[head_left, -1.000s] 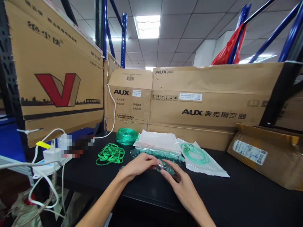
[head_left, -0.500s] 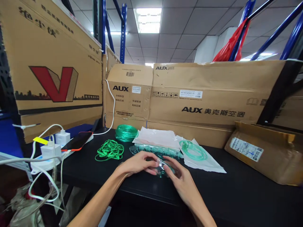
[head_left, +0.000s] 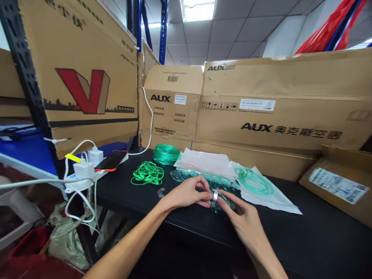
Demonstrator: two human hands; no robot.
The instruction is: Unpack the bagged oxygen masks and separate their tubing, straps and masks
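Observation:
Near the front edge of the black table, a clear green oxygen mask [head_left: 217, 207] is held between my two hands. A shiny metal strip [head_left: 215, 195] shows on its upper side. My left hand [head_left: 192, 192] pinches at the mask's left side by the strip, fingertips closed. From the right, my right hand [head_left: 242, 211] grips the mask, thumb near the strip; its fingers partly hide the mask. Just behind lies a row of similar green masks [head_left: 209, 179]. Several thin shiny strips [head_left: 161, 192] lie beside my left wrist.
Green elastic straps [head_left: 147, 173] and coiled green tubing [head_left: 166, 154] lie at the left back. White packets [head_left: 205, 159] and a bag with tubing [head_left: 270, 190] sit behind. A phone [head_left: 112, 160], power strip [head_left: 76, 185] and cables are left; cardboard boxes [head_left: 337, 182] enclose the table.
The view has swung left and down, so everything sits further right or higher. Both hands stay on the mask, with fingers slightly shifted around the metal strip. The thin strips by my left wrist show more clearly.

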